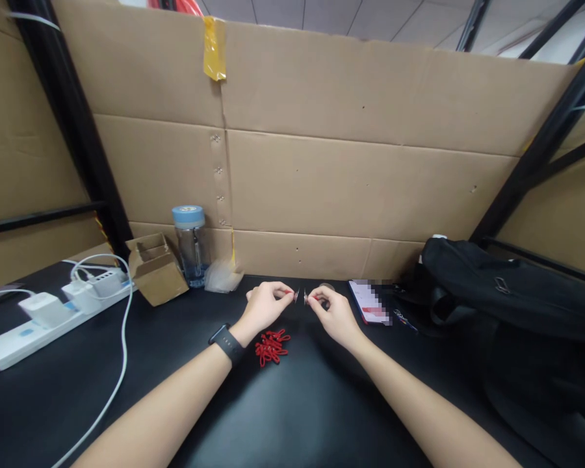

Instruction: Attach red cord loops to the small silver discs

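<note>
My left hand (266,307), with a dark watch on its wrist, pinches a small red-and-silver piece (296,296) between thumb and fingertips. Facing it, my right hand (338,317) pinches another small red-and-silver piece (307,298). A narrow gap seems to separate the two pieces, and both are too small to name. Below my left hand, a pile of red cord loops (273,346) lies on the black table (292,416). Something round and dark (326,286) shows partly behind my right hand.
A phone (370,303) and a black backpack (511,286) lie to the right. On the left are a white power strip (53,331) with chargers and a cable, an open cardboard box (159,276), a blue-lidded bottle (191,250) and a clear plastic bag (223,277). Cardboard (370,188) walls the back.
</note>
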Action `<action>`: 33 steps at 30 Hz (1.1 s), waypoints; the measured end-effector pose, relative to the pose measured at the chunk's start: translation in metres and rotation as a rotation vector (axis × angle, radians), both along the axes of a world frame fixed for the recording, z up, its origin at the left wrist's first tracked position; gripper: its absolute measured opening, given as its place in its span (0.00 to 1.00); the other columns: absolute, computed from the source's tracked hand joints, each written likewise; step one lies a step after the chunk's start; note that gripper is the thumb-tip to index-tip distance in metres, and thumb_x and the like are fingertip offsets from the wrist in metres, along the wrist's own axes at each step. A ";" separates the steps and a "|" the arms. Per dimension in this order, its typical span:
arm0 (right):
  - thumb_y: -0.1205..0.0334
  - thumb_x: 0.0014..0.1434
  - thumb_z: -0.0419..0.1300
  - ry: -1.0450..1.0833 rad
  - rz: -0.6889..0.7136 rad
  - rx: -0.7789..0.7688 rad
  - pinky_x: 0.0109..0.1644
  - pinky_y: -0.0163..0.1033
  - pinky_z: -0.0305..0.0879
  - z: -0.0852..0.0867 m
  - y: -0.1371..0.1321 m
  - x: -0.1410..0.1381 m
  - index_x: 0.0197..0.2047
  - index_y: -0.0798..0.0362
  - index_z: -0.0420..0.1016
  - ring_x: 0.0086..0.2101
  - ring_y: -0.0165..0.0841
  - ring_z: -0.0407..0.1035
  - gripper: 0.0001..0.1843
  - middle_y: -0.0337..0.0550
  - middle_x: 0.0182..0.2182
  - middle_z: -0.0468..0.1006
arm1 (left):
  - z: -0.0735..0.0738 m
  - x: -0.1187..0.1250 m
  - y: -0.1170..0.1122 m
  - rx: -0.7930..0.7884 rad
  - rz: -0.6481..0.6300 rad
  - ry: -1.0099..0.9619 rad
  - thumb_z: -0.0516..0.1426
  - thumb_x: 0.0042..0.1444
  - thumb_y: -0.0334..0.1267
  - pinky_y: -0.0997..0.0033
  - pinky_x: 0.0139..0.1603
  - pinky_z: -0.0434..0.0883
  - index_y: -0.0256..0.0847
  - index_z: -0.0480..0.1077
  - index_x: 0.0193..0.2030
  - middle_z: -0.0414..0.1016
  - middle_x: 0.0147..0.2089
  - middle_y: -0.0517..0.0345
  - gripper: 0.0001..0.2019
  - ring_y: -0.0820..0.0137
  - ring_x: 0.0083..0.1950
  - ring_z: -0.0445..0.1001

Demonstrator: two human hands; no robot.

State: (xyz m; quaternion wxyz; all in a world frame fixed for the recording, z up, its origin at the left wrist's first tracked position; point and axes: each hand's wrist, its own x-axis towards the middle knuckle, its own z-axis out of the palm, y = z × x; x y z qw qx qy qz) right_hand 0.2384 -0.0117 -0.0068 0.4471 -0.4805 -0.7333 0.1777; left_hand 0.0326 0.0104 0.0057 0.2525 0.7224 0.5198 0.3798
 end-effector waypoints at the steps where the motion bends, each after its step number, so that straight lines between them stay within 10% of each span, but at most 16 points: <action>1: 0.56 0.64 0.57 0.007 -0.003 0.000 0.41 0.39 0.69 -0.001 0.000 -0.001 0.36 0.51 0.76 0.34 0.35 0.75 0.10 0.42 0.34 0.81 | 0.000 0.001 -0.001 -0.005 -0.006 -0.006 0.61 0.57 0.46 0.62 0.55 0.67 0.49 0.80 0.38 0.85 0.37 0.61 0.09 0.62 0.46 0.82; 12: 0.48 0.57 0.66 0.483 0.176 -0.319 0.42 0.46 0.80 -0.015 0.001 -0.010 0.38 0.53 0.73 0.39 0.38 0.80 0.17 0.49 0.51 0.78 | -0.007 0.007 -0.003 -0.008 -0.073 -0.030 0.59 0.58 0.46 0.63 0.55 0.68 0.49 0.80 0.38 0.85 0.38 0.62 0.09 0.63 0.45 0.82; 26: 0.58 0.51 0.75 0.742 0.254 -0.618 0.47 0.46 0.80 -0.009 -0.001 -0.009 0.54 0.53 0.76 0.38 0.40 0.82 0.27 0.50 0.45 0.81 | 0.002 -0.001 -0.002 0.125 -0.091 0.281 0.55 0.63 0.49 0.56 0.57 0.59 0.50 0.81 0.40 0.84 0.41 0.58 0.14 0.61 0.46 0.79; 33: 0.59 0.47 0.77 0.708 0.204 -0.586 0.41 0.40 0.79 0.001 -0.004 -0.009 0.52 0.52 0.76 0.36 0.37 0.81 0.29 0.48 0.43 0.79 | -0.011 -0.041 0.016 0.276 0.364 0.774 0.53 0.64 0.47 0.48 0.56 0.57 0.40 0.81 0.43 0.77 0.53 0.38 0.18 0.47 0.59 0.65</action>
